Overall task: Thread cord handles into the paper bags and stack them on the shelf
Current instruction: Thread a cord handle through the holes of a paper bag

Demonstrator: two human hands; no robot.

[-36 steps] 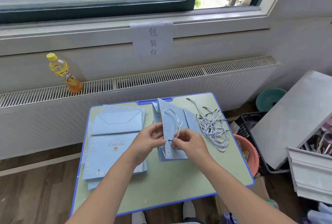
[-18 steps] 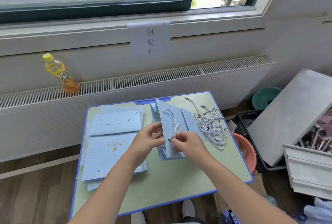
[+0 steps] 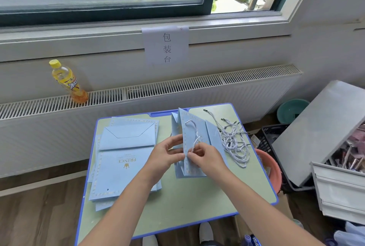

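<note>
Blue bag (image 3: pixel 190 137) gripped left hand (image 3: pixel 167 154), right hand (image 3: pixel 205 156) pinching cord (image 3: pixel 194 133)

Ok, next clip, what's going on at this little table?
A person is fitting a cord handle to a pale blue paper bag on a small green table. The left hand holds the bag's edge while the right hand pinches the cord's lower end against the panel. A stack of flat bags lies to the left and a pile of loose cords to the right. No shelf is in view.
</note>
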